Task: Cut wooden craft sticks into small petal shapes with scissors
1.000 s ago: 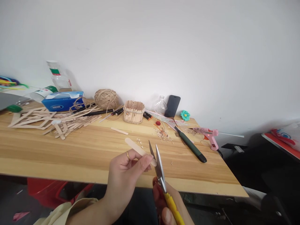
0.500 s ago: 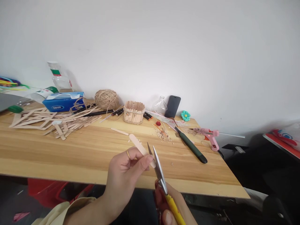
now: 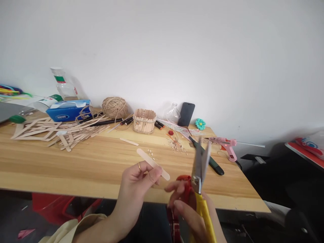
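Left hand (image 3: 140,184) — thumb and fingers pinching one flat, round-ended stick of pale wood (image 3: 148,159), held aslant above the table near the middle of its front edge; gold-coloured ring on one finger.

Right hand (image 3: 192,216) — fingers curled about the red and yellow handles of a pair of metal-bladed scissors (image 3: 202,206), raised at the front edge, right of the stick and apart from it; blades pointing up, slightly parted, blurred.

Table (image 3: 88,172): light wooden top with striped grain. Along the back edge, left to right: blue cardboard tissue box (image 3: 68,110); round ball of brown twine (image 3: 115,107); small basket faced with pale wooden slats (image 3: 144,121), near the middle; black phone (image 3: 186,114), propped upright; teal flower (image 3: 200,124), close to the back right corner. Towards the left edge, a loose heap of pale wooden sticks (image 3: 83,136). By the right edge, a pink glue gun (image 3: 230,146) and, nearer the scissors, a long dark-green-handled tool (image 3: 216,167), partly hidden behind the blades.
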Tool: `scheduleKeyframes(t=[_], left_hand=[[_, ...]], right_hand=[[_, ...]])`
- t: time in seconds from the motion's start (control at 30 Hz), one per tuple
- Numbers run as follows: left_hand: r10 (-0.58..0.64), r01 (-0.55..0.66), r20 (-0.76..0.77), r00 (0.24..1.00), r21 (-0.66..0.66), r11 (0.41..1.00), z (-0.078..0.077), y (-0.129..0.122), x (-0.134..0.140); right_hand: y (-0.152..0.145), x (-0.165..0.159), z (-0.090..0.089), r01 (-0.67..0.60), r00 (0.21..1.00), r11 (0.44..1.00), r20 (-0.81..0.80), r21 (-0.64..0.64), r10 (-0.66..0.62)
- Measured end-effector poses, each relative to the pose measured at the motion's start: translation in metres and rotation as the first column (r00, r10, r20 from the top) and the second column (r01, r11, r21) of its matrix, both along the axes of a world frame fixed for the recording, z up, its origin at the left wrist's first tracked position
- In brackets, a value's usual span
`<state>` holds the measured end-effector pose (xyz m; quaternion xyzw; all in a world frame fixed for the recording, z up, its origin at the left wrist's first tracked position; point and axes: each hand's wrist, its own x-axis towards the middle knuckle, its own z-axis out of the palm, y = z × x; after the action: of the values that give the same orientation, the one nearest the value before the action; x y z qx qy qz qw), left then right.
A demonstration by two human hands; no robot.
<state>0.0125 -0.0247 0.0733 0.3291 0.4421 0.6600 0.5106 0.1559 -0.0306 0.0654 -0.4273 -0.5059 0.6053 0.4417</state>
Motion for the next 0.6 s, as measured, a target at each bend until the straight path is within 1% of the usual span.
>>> scheduleKeyframes(t=[0.07,0.13,0.2,0.27,0.33,0.43,0.53,0.6], left_hand=[[0.01,-0.008,0.058,0.998,-0.032,0.999,-0.002,-0.003,0.005],[-0.017,0.021,0.104,0.994,-0.04,0.999,-0.004,-0.006,0.009],[-0.063,0.066,0.115,0.991,-0.023,0.998,-0.005,-0.009,0.01],[-0.073,0.073,0.074,0.995,-0.001,0.997,-0.006,-0.009,0.01],[-0.068,0.068,-0.013,0.998,0.02,0.997,-0.006,-0.009,0.008],[-0.086,0.09,-0.103,0.991,0.038,0.995,-0.004,-0.009,0.003],[-0.089,0.088,-0.076,0.993,-0.009,0.996,0.001,-0.008,-0.007],[-0.11,0.105,-0.11,0.988,-0.052,0.993,0.006,-0.007,-0.015]], right_hand=[[0.004,-0.006,0.003,0.084,0.996,0.996,-0.013,0.028,-0.084],[0.007,-0.011,0.007,0.11,0.994,0.993,-0.024,0.049,-0.109],[0.008,-0.014,0.011,0.134,0.991,0.987,-0.009,0.09,-0.134],[0.008,-0.015,0.013,0.157,0.986,0.979,0.03,0.127,-0.162],[0.008,-0.013,0.014,0.169,0.983,0.975,0.048,0.144,-0.177],[0.008,-0.007,0.016,0.1,0.993,0.986,0.047,0.134,-0.107],[0.01,-0.002,0.023,0.005,0.997,0.995,0.075,0.102,-0.013],[0.011,0.0,0.03,-0.029,0.991,0.998,0.133,0.056,0.022]])
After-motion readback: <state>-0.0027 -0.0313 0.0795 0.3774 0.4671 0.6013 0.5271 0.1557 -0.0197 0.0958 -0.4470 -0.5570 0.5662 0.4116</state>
